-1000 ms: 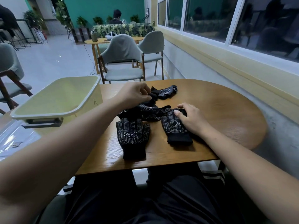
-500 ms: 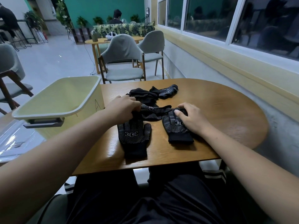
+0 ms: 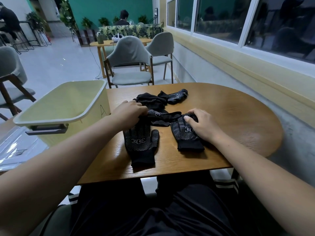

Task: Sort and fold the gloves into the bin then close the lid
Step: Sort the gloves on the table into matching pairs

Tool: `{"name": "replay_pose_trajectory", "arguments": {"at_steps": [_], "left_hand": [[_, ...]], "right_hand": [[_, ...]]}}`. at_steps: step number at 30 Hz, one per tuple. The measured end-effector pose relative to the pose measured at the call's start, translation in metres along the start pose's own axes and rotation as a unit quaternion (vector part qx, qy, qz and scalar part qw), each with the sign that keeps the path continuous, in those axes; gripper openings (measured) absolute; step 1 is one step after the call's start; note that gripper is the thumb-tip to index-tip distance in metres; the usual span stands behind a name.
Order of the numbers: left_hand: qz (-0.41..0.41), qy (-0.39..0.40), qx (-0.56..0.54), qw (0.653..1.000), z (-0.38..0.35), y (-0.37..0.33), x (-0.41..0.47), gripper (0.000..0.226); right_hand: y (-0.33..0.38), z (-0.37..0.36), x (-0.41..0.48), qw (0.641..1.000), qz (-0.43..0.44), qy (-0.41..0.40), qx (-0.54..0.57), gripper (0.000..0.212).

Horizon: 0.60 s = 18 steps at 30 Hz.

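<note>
Several black dotted gloves lie on the wooden table [image 3: 230, 113]. One glove [image 3: 140, 145] lies flat, palm up, near the front edge. My left hand [image 3: 130, 111] is closed on the fingertips of that glove, where another glove [image 3: 162, 115] lies across. A folded glove [image 3: 186, 135] sits to the right, with my right hand [image 3: 200, 123] pressing on its upper end. Further back lie a dark bunched glove [image 3: 150, 99] and a dotted glove [image 3: 177, 97]. The pale green bin [image 3: 95, 103] stands open at the table's left edge.
A clear plastic lid [image 3: 17, 149] lies low at the left beside the bin. Grey chairs [image 3: 131, 65] and a second round table [image 3: 119, 42] stand beyond. A wall with windows runs along the right. People sit in the far background.
My left hand came back from the far gloves toward me and settled on the near flat glove's fingers. My right hand stayed on the folded glove.
</note>
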<state>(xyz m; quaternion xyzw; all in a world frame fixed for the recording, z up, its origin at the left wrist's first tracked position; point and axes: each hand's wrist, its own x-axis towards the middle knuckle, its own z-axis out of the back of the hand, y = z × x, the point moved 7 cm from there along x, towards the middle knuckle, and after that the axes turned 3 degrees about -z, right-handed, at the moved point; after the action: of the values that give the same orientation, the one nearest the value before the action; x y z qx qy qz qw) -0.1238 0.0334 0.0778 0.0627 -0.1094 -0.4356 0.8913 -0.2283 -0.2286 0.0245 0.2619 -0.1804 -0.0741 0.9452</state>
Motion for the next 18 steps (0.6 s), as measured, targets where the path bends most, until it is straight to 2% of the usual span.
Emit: {"name": "replay_pose_trajectory", "arguments": {"at_steps": [4, 8, 13, 18], "left_hand": [[0.002, -0.051, -0.036, 0.998, 0.017, 0.001, 0.003, 0.026], [0.009, -0.114, -0.111, 0.987, 0.038, 0.004, 0.005, 0.028], [0.066, -0.184, -0.269, 0.943, 0.066, 0.008, 0.009, 0.028], [0.1, -0.247, -0.324, 0.908, 0.103, 0.014, 0.009, 0.027]], "right_hand": [[0.0, 0.0, -0.001, 1.0, -0.003, 0.001, 0.002, 0.036], [0.001, 0.002, -0.001, 1.0, -0.004, 0.001, 0.003, 0.036], [0.002, 0.003, -0.003, 1.0, -0.014, 0.007, 0.01, 0.047], [0.004, 0.005, -0.004, 1.0, -0.017, 0.008, 0.014, 0.047]]}}
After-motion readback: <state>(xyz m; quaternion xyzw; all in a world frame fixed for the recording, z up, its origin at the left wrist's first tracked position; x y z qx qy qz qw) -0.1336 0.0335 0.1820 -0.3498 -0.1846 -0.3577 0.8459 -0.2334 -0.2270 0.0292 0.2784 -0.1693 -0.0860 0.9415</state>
